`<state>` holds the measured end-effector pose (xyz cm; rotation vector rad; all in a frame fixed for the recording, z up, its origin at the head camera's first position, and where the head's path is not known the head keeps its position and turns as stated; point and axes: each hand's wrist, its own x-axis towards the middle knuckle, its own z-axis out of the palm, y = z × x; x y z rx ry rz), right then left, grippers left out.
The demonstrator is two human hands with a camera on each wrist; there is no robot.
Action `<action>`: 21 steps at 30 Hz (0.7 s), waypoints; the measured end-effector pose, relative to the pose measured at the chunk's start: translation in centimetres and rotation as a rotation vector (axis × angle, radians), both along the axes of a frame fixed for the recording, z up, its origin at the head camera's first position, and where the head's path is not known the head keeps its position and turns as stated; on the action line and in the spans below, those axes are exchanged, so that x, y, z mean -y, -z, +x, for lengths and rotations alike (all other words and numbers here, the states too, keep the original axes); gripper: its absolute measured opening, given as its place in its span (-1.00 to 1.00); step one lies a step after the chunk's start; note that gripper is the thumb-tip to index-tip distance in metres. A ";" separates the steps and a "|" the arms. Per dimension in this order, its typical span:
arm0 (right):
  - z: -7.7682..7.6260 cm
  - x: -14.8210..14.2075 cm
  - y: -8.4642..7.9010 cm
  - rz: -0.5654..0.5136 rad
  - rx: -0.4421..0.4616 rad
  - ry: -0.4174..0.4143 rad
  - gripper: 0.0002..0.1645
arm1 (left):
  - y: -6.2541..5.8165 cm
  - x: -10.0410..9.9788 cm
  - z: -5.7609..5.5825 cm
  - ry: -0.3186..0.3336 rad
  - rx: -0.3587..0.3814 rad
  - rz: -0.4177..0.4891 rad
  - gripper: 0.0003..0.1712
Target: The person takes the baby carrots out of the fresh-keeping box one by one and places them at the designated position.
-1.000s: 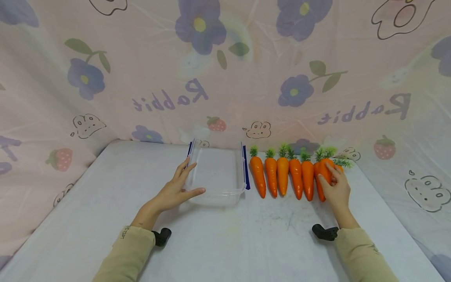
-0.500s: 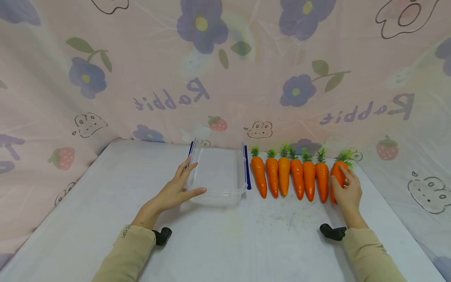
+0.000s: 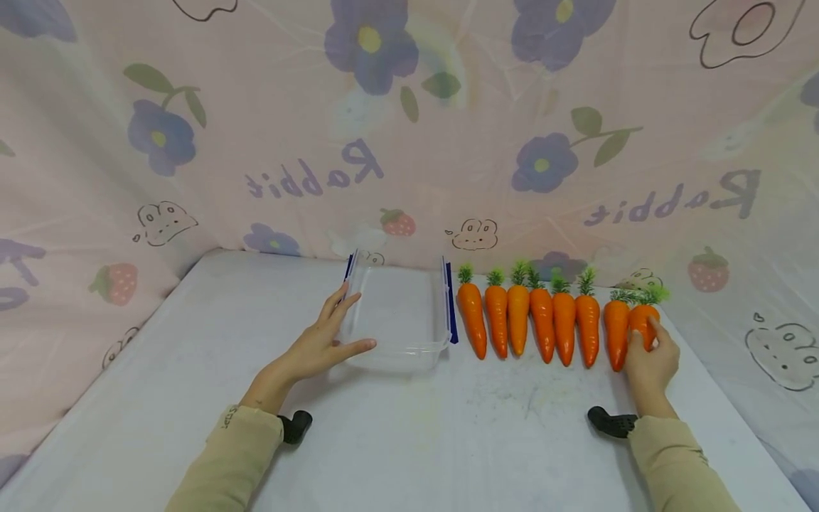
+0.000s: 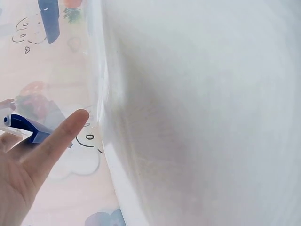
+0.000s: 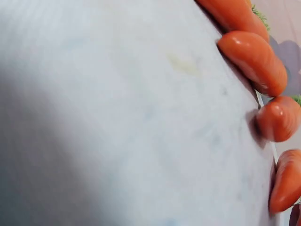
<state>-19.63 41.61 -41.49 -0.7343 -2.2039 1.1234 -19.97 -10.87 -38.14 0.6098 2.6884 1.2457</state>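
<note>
A clear plastic container (image 3: 393, 348) with blue side clips stands mid-table. My left hand (image 3: 320, 348) rests at its left side, fingers spread along the wall and thumb reaching over the near corner. In the left wrist view, a blue clip (image 4: 28, 127) shows behind the left hand (image 4: 37, 165). My right hand (image 3: 655, 363) pinches an orange carrot (image 3: 643, 317) with green leaves at the right end of a row; its lower part is hidden by the hand. Just left of it lies another carrot (image 3: 616, 334).
Several more carrots (image 3: 540, 323) lie side by side between the container and the right hand, tips toward me. Some of these carrots (image 5: 254, 61) show in the right wrist view. A printed pink cloth (image 3: 409, 178) hangs behind the white table (image 3: 409, 441).
My right hand has carried its carrot rightward, from overlapping others in the row to the right end, uncovering the neighbouring carrot. The left hand and the container have stayed in place.
</note>
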 end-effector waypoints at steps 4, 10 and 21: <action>-0.1 -0.5 0.2 -0.010 0.076 -0.001 -0.38 | -0.1 0.0 0.0 -0.003 0.010 0.000 0.03; -0.3 -0.5 -0.1 -0.045 0.208 -0.067 -0.35 | 0.0 -0.1 -0.1 0.006 0.004 0.004 0.02; -0.5 -0.1 -0.6 -0.041 0.349 -0.144 -0.25 | 0.0 0.0 0.0 -0.007 -0.012 -0.031 0.04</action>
